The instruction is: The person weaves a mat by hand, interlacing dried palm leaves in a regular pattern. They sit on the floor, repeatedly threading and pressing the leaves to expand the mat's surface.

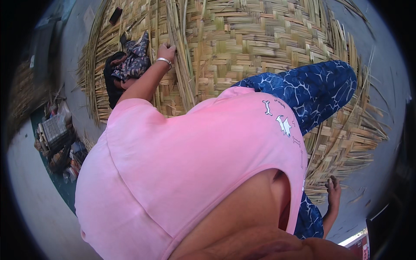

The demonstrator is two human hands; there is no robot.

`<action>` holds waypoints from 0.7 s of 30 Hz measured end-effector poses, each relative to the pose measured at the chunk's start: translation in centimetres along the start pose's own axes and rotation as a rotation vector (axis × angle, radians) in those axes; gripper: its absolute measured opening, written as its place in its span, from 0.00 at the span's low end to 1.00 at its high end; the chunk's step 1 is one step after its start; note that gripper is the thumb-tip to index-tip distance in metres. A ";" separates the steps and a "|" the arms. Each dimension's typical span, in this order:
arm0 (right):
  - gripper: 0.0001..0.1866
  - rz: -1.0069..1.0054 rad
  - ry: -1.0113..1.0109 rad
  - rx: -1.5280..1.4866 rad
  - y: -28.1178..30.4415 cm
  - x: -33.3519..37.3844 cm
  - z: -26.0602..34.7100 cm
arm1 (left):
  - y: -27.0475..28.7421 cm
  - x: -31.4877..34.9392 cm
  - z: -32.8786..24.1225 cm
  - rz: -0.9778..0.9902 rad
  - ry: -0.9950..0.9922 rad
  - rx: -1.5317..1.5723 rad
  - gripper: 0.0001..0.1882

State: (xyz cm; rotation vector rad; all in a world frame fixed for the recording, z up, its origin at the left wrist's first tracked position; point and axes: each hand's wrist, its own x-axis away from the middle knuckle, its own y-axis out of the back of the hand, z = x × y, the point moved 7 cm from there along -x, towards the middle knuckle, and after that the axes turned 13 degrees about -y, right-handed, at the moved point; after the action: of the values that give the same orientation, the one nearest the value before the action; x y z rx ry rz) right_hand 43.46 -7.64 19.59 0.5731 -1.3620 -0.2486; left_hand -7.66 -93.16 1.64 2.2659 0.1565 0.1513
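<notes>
A large woven mat (pixel 260 39) of flat green and tan plant strips spreads under me. Over its left part lies a lengthwise bundle of loose strips (pixel 184 65). My left hand (pixel 167 52), with a pale bangle at the wrist, is closed at the bundle's left edge; its fingers look pinched on strips. At lower right my right hand (pixel 333 186) shows beside my blue trouser leg, near the mat's frayed edge. Its dark fingers are slightly bent and apart, with nothing seen in them. My pink shirt hides the middle of the mat.
Left of my left forearm lie a dark floral cloth (pixel 138 56) and a black item I cannot make out. Farther up are a dark-handled tool (pixel 125 37) and a small dark block (pixel 115 15). A grey crate (pixel 54 130) stands among clutter at far left. Loose strip ends fringe the mat.
</notes>
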 end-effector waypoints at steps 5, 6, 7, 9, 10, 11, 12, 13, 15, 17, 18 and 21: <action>0.29 -0.007 -0.005 -0.030 -0.4 0.4 -0.7 | 2.8 -4.5 -5.0 -0.037 0.210 0.624 0.14; 0.29 -0.004 -0.002 -0.033 -0.5 0.5 -0.3 | 3.4 -5.5 -5.1 -0.026 0.207 0.647 0.15; 0.29 0.005 -0.010 -0.029 -0.5 0.6 0.3 | 3.9 -6.1 -5.3 -0.016 0.203 0.670 0.17; 0.29 0.019 -0.037 -0.020 -0.5 1.3 1.2 | 4.3 -6.2 -5.9 -0.025 0.223 0.676 0.18; 0.29 0.010 -0.013 -0.032 -0.3 1.0 0.7 | 4.3 -6.1 -6.4 -0.024 0.235 0.682 0.20; 0.29 0.000 0.010 -0.044 0.0 0.4 -0.2 | 4.3 -5.9 -7.1 -0.089 0.229 0.642 0.21; 0.30 -0.005 0.035 -0.051 0.1 0.2 -0.4 | 4.8 -6.1 -7.6 -0.124 0.221 0.603 0.21; 0.30 -0.001 0.033 -0.041 0.2 0.1 -0.5 | 5.2 -6.2 -7.8 -0.158 0.214 0.564 0.21; 0.30 0.002 0.022 -0.023 0.2 0.2 -0.6 | 6.6 -5.9 -10.9 -0.273 0.153 0.579 0.23; 0.30 -0.010 0.012 -0.028 0.1 0.5 -0.4 | 8.9 -7.7 -11.6 -0.376 0.044 0.503 0.23; 0.30 -0.013 0.012 -0.029 0.1 0.6 -0.2 | 10.5 -8.5 -11.8 -0.432 -0.011 0.462 0.24; 0.30 -0.008 -0.002 -0.020 0.1 0.5 -0.4 | 13.7 -10.6 -13.9 -0.416 -0.106 0.346 0.26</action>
State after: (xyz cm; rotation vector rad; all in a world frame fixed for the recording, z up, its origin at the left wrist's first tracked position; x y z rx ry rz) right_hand 43.97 -7.74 20.04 0.5611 -1.3584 -0.2691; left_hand -19.52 -93.20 20.41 2.5169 0.6329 -0.2319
